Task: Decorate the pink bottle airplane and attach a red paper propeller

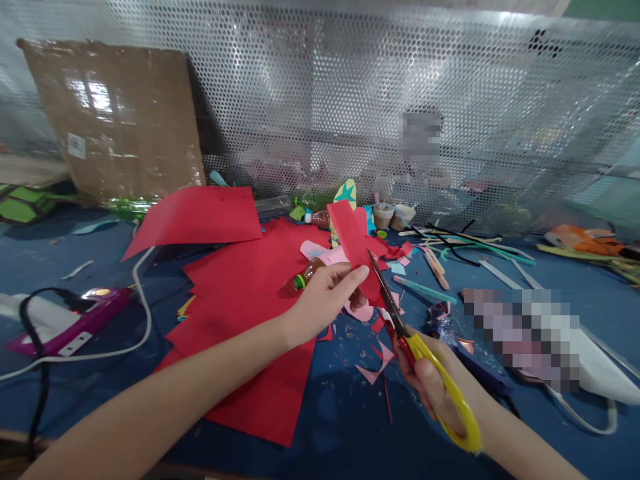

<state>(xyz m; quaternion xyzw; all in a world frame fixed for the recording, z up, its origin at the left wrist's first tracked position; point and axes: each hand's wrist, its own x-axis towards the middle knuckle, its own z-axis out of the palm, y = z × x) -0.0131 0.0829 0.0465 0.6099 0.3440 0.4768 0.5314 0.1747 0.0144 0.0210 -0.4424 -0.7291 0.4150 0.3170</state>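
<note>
Between thumb and fingers, my left hand [327, 293] pinches a strip of red paper [353, 237], raised above the table. My right hand [433, 380] is wrapped around the handles of a pair of scissors [396, 310] with yellow and red grips. The dark blades point up and away, against the right edge of the red paper. Whether the blades are parted is hard to make out. Large sheets of red paper [250, 373] lie spread under my left forearm. Pink paper scraps [373, 370] and small red bits are scattered below the scissors.
A purple power strip [100, 320] with cables lies at the left. A cardboard panel [120, 120] leans on the perforated metal screen [320, 87]. Small bottles [320, 219], paper cups [400, 217] and thin sticks stand or lie along the back. A white glue gun-like object [600, 373] lies right.
</note>
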